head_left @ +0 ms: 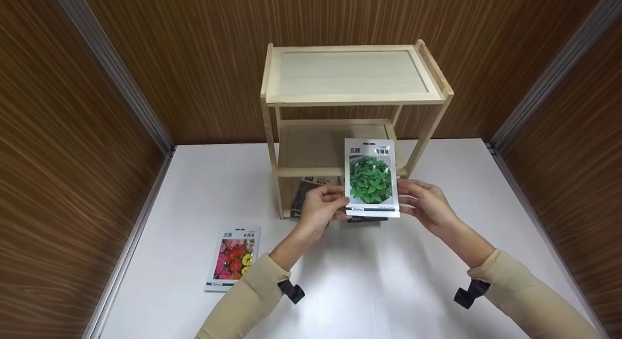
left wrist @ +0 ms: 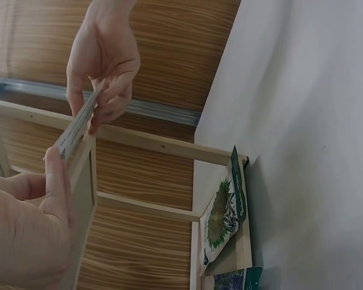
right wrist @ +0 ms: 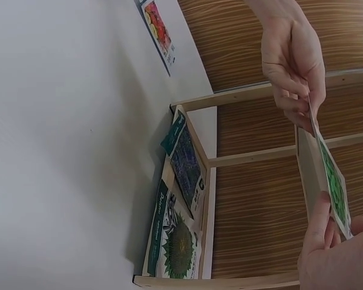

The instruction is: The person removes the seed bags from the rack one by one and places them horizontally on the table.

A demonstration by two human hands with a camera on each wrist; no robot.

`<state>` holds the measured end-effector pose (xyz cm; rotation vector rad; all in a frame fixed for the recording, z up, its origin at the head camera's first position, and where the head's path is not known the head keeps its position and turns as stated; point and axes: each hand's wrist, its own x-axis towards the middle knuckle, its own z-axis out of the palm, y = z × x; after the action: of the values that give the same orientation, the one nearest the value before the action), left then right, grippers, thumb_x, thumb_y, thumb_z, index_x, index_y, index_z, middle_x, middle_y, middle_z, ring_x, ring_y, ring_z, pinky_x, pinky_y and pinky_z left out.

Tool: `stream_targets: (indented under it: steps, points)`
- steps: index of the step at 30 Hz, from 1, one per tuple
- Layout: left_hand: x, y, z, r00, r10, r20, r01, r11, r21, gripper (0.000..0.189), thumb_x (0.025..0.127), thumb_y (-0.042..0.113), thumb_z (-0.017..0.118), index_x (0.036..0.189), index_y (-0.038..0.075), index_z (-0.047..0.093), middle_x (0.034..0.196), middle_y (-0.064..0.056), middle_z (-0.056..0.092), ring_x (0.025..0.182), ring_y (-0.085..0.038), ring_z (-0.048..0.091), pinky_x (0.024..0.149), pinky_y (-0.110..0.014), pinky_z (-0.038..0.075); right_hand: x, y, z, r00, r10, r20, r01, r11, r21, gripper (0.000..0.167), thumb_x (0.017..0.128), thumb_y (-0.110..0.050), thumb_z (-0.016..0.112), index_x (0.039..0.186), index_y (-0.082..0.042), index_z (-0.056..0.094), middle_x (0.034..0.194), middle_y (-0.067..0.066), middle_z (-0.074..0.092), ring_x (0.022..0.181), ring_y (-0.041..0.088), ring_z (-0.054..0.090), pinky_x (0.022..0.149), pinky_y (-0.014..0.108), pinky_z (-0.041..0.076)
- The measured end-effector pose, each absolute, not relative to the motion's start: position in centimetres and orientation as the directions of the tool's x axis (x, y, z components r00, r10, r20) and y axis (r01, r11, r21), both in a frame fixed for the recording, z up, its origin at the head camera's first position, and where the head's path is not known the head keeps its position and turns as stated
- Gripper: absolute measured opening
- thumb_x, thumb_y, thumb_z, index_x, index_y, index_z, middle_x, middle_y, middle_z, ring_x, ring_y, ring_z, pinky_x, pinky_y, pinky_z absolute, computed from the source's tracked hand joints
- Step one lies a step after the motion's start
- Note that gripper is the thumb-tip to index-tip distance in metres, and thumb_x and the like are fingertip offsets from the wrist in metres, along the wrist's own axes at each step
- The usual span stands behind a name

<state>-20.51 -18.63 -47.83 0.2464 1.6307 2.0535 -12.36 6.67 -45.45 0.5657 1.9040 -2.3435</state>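
Observation:
A seed packet (head_left: 371,178) showing green leaves stands upright in front of a wooden shelf, held between both hands. My left hand (head_left: 318,208) pinches its lower left edge, thumb in front. My right hand (head_left: 427,203) grips the right edge between thumb and fingers, as the left wrist view also shows. Seen from the right wrist, the packet (right wrist: 333,181) is nearly edge-on. On the shelf's bottom level lean a packet with purple-blue flowers (right wrist: 187,163) and a packet with a spiky green plant (right wrist: 180,251). The held packet partly hides them in the head view.
The wooden shelf (head_left: 352,76) stands against the brown wood-grain back wall (head_left: 214,76). Its middle board (head_left: 311,147) is partly behind the held packet. A packet with red, pink and yellow flowers (head_left: 235,259) lies on the white table (head_left: 165,261), left of the left forearm.

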Motion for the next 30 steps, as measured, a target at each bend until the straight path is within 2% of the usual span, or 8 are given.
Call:
stream_targets:
  steps: [11, 19, 26, 30]
  points:
    - [-19.7, -19.2, -48.4, -0.847, 0.503, -0.170, -0.283, -0.156, 0.946, 0.031, 0.091, -0.007, 0.072, 0.122, -0.009, 0.066, 0.094, -0.006, 0.070, 0.077, -0.013, 0.070, 0.064, -0.026, 0.067, -12.7, 6.8, -45.0, -0.934, 0.158, -0.321, 0.279, -0.242, -0.930, 0.044, 0.109, -0.018, 0.055, 0.145, 0.005, 0.044, 0.102, -0.005, 0.075, 0.091, 0.009, 0.074, 0.084, 0.024, 0.066]
    - [-19.2, -19.7, -48.7, -0.841, 0.513, -0.171, -0.269, -0.123, 0.955, 0.026, 0.091, -0.007, 0.070, 0.117, -0.008, 0.068, 0.091, -0.006, 0.072, 0.074, -0.013, 0.072, 0.066, -0.031, 0.069, -12.6, 6.7, -45.1, -0.937, 0.157, -0.311, 0.271, -0.234, -0.934, 0.030, 0.106, -0.015, 0.062, 0.133, -0.004, 0.056, 0.101, -0.006, 0.075, 0.086, 0.009, 0.073, 0.081, 0.025, 0.066]
    - [-19.1, -20.0, -49.1, -0.845, 0.507, -0.168, -0.253, -0.102, 0.962, 0.026, 0.090, -0.008, 0.069, 0.116, -0.008, 0.068, 0.091, -0.008, 0.072, 0.068, -0.011, 0.070, 0.066, -0.032, 0.069, -12.6, 6.5, -45.3, -0.938, 0.157, -0.308, 0.269, -0.227, -0.936, 0.027, 0.103, -0.010, 0.065, 0.128, -0.007, 0.055, 0.101, -0.005, 0.072, 0.085, 0.009, 0.071, 0.081, 0.026, 0.066]
    - [-19.1, -20.1, -49.2, -0.845, 0.504, -0.177, -0.259, -0.097, 0.961, 0.026, 0.089, -0.008, 0.071, 0.115, -0.007, 0.068, 0.088, -0.004, 0.071, 0.067, -0.011, 0.070, 0.064, -0.031, 0.068, -12.6, 6.4, -45.4, -0.942, 0.159, -0.297, 0.256, -0.235, -0.938, 0.020, 0.102, -0.007, 0.065, 0.121, -0.010, 0.060, 0.102, -0.004, 0.071, 0.086, 0.010, 0.072, 0.081, 0.028, 0.067]
